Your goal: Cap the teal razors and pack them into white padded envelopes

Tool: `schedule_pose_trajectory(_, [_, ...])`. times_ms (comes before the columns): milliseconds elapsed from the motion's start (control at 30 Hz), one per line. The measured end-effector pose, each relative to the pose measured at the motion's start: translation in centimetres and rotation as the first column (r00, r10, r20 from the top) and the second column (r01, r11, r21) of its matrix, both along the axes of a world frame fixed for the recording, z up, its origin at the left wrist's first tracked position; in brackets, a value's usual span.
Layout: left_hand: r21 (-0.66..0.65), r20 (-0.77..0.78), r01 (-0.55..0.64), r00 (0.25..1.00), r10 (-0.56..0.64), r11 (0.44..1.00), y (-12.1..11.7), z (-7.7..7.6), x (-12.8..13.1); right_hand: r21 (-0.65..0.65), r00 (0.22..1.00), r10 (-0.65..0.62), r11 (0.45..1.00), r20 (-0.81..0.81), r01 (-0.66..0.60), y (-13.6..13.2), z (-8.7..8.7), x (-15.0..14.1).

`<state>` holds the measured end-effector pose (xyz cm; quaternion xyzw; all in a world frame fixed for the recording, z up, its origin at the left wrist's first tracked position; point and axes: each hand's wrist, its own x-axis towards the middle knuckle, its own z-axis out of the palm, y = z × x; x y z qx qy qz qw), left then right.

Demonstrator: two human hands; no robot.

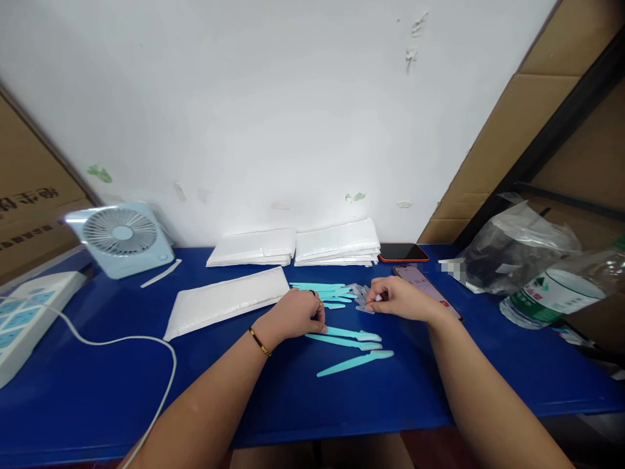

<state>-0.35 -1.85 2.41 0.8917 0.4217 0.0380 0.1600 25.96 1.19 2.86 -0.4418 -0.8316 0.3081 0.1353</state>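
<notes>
My left hand, with a ring and a bracelet, pinches the handle end of a teal eyebrow razor on the blue table. Just below it lies a second teal razor, and a third one rests apart at a slant. Beyond the fingers is a loose pile of several more teal razors. My right hand is closed at the small clear plastic caps beside that pile, its thumb and finger pinched on one. The fingers partly hide that cap.
White padded mailers are stacked against the wall, and a single mailer lies nearer. A lit phone and a dark phone are at right, near a plastic bottle. A fan, power strip and white cable occupy the left.
</notes>
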Motion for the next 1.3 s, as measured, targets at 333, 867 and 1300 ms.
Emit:
schedule_pose_trajectory(333, [0.148,-0.005,-0.145,0.989,0.147,0.978,1.3,0.4,-1.4,-0.030,0.995,0.078,0.996,-0.064,-0.080,0.0,0.0,-0.2])
schedule_pose_trajectory(867, [0.101,-0.064,-0.067,0.995,0.074,0.993,0.1,-0.3,0.6,-0.106,0.987,0.137,0.986,0.080,-0.129,-0.3,0.3,0.0])
schedule_pose_trajectory(1300, [0.130,-0.009,-0.090,0.996,0.092,0.987,0.2,0.5,-0.2,0.090,0.991,-0.129,0.987,-0.022,0.130,1.0,-0.8,0.5])
